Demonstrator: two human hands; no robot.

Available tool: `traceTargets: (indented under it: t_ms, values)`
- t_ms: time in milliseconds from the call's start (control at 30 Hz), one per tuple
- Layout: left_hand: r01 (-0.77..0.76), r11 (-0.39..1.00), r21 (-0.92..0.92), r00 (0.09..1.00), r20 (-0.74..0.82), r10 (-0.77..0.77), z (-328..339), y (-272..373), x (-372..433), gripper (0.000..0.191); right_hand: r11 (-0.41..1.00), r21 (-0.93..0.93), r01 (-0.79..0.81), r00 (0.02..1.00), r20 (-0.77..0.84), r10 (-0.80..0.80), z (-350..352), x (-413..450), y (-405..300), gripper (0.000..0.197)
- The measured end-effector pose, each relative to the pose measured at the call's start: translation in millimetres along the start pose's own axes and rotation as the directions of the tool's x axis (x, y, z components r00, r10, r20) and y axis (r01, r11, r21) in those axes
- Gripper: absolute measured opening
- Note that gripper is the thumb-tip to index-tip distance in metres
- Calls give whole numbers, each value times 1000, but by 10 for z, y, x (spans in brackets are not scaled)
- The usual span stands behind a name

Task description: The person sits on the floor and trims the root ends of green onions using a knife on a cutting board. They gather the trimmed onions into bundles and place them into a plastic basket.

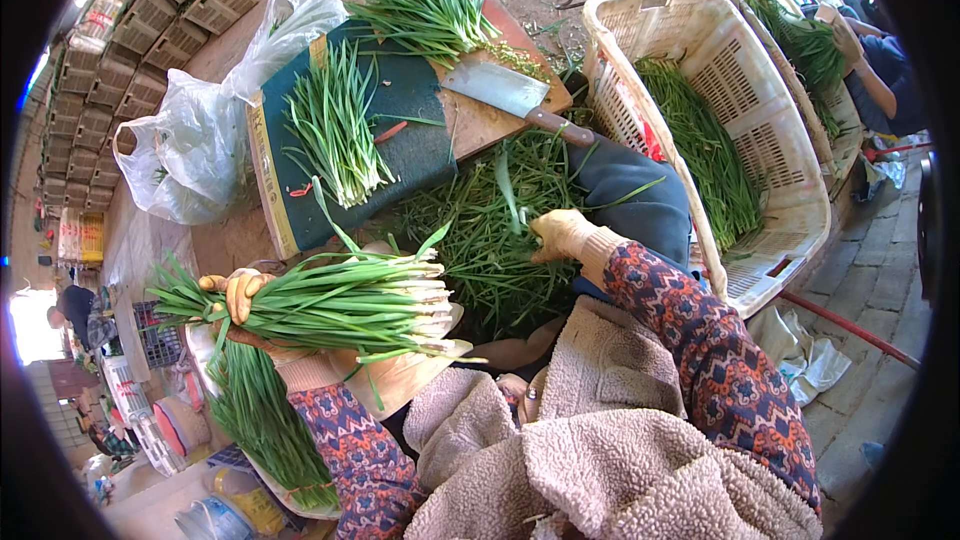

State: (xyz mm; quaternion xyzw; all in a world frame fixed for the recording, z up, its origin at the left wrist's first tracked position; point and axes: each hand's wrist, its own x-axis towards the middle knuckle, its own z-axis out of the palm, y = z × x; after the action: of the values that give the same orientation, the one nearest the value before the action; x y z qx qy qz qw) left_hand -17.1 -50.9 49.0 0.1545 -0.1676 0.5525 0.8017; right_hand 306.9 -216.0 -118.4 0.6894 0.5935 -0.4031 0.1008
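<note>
My left hand (pixel 244 304), in a yellowish glove, grips a bunch of garlic chives (pixel 352 304) by its leafy part. The pale cut ends point right, and a few leaves stick out of the bunch. My right hand (pixel 562 235), also gloved, is over a heap of loose green leaves (pixel 491 240) between my legs. Its fingers are bent. A single blurred leaf (pixel 508 187) is at its fingertips; whether they hold it is unclear. Beyond the heap, a smaller bunch of chives (pixel 337 127) lies on a dark green mat (pixel 416 120).
A cleaver (pixel 499 88) lies on a wooden board (pixel 480 120), beside more chives (pixel 427 11). White plastic crates (pixel 772 116) with greens stand at right, a co-worker's hand (pixel 847 37) beyond. Plastic bags (pixel 187 150) and a container of chives (pixel 262 405) are at left.
</note>
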Motion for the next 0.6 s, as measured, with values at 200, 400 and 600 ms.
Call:
traceTargets:
  t_ms: [200, 400, 600]
  values:
    - [200, 977, 67, 969, 132, -207, -206, 143, 134, 40, 461, 634, 622, 782, -472, -407, -595, -275, -746, 67]
    - [184, 971, 153, 963, 168, -209, -283, -9, 148, 63, 99, 884, 457, 815, -371, -445, -775, -358, -1439, 38]
    - [90, 987, 129, 992, 76, -101, -333, 13, -9, 63, -350, 782, 516, 822, -567, -54, -384, -185, -1512, 26]
